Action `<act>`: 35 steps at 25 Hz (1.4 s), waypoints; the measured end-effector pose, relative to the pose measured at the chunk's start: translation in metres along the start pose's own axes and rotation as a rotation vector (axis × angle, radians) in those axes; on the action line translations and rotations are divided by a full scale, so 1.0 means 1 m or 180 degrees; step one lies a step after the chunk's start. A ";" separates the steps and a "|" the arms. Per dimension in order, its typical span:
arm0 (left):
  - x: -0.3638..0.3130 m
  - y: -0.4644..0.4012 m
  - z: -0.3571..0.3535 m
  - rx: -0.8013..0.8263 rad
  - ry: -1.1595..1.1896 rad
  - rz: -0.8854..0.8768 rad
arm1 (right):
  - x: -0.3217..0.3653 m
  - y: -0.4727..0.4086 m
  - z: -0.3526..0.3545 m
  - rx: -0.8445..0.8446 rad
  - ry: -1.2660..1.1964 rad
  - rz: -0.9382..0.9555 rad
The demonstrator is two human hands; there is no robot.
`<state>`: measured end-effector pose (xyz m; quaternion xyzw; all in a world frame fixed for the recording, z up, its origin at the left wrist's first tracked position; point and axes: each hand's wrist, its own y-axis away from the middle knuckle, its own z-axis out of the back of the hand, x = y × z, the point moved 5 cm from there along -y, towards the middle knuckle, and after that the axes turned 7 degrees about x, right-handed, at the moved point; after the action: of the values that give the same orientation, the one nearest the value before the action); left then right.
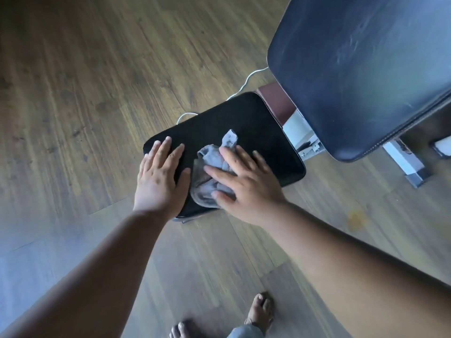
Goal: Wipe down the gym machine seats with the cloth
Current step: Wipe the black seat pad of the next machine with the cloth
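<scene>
While both arms reach down from the bottom of the view, the right hand [246, 185] lies flat on a crumpled grey cloth [212, 172], its fingers [231, 156] spread and nearly straight, pressing the cloth onto a black padded seat [256, 132]. One corner of the cloth sticks up past the fingertips; the rest bunches under the palm and out toward the thumb, reaching the near edge of the seat. Just beside it, the left hand [159, 174] rests palm down on the left part of the same seat, fingers straight and slightly apart, holding nothing; its thumb lies close to the cloth.

Beyond the seat, up and to the right, a larger dark padded backrest [361, 69] tilts across the corner of the view, with pale streaks on its surface. Between seat and backrest a reddish-brown frame piece [275, 101] and white metal frame parts [297, 132] show. A thin white cable [246, 80] runs over the wooden floor [85, 93] behind the seat. At the bottom edge two bare feet [260, 311] stand on the floor, one in a sandal strap.
</scene>
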<state>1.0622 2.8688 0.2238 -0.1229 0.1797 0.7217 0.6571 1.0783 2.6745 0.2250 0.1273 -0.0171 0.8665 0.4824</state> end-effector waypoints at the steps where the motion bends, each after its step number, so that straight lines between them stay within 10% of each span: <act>1: -0.003 0.001 0.002 -0.0003 0.0004 0.0000 | -0.016 0.012 0.003 -0.0131 0.0120 -0.0149; 8: -0.022 -0.005 0.001 -0.0040 0.0054 0.0346 | -0.048 -0.031 0.018 -0.0223 -0.0042 -0.1179; 13: -0.017 0.003 -0.006 -0.0201 -0.0190 0.0238 | -0.029 0.028 -0.005 -0.0605 0.0136 -0.0279; 19: -0.020 0.001 -0.009 -0.0114 -0.0439 0.0153 | -0.073 -0.047 0.024 -0.0209 -0.0070 -0.1320; 24: -0.020 0.002 -0.010 -0.0142 -0.0619 0.0012 | -0.022 -0.002 0.003 -0.0098 0.0073 -0.0071; 30: -0.023 0.005 -0.009 -0.0338 -0.0721 -0.0064 | -0.097 -0.002 0.015 -0.0326 0.0150 -0.1259; 35: -0.022 0.007 -0.006 -0.0362 -0.0508 -0.0099 | -0.018 -0.024 -0.003 -0.0243 0.0224 -0.0159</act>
<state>1.0576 2.8459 0.2281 -0.1049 0.0835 0.7279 0.6725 1.1072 2.6732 0.2156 0.0785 -0.0299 0.8569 0.5086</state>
